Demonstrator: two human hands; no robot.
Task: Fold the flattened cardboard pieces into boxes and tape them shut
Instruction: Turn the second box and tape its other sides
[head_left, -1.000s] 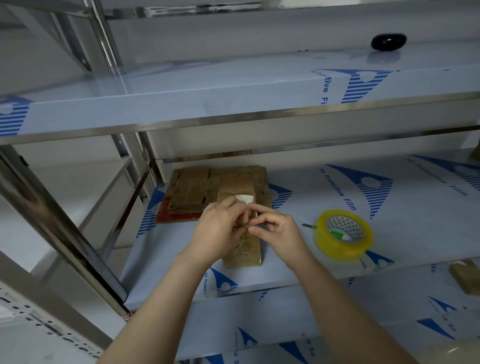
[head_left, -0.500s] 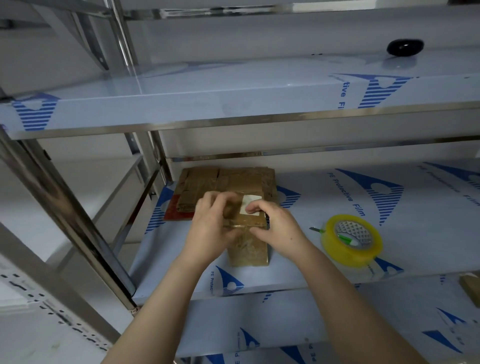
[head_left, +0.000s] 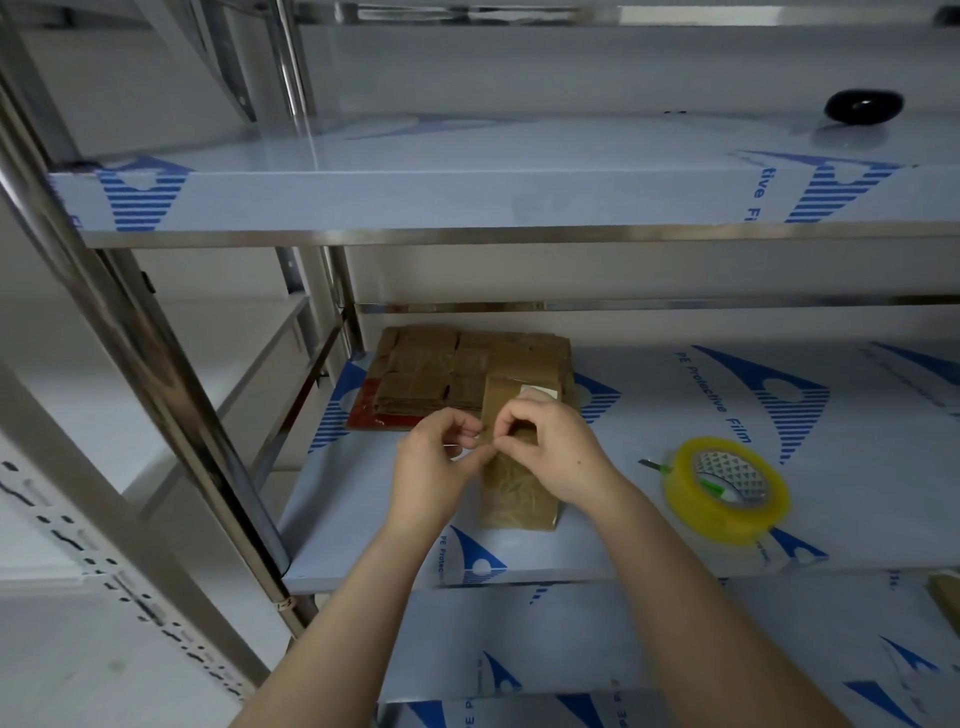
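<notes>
A small brown cardboard box (head_left: 514, 493) with a white label near its far end lies lengthwise on the middle shelf (head_left: 649, 540). My left hand (head_left: 436, 462) sits at the box's left edge with fingers curled and thumb and fingertips pinched at that edge. My right hand (head_left: 550, 447) lies over the box's top, its fingers curled and pinching the same spot. What is between the fingertips is too small to make out. A stack of flattened cardboard pieces (head_left: 462, 374) lies behind the box. A yellow tape roll (head_left: 727, 493) rests to the right.
A dark red sheet (head_left: 363, 410) shows under the stack. A small green-handled tool (head_left: 657, 466) lies left of the tape roll. Steel rack posts (head_left: 156, 389) rise at left. A black object (head_left: 862, 106) sits on the upper shelf. Another brown box (head_left: 945, 597) is on the lower shelf, right.
Both hands stayed at the box; the left hand shifted off the box top to its left edge, and the right hand's fingers moved over the top toward that edge.
</notes>
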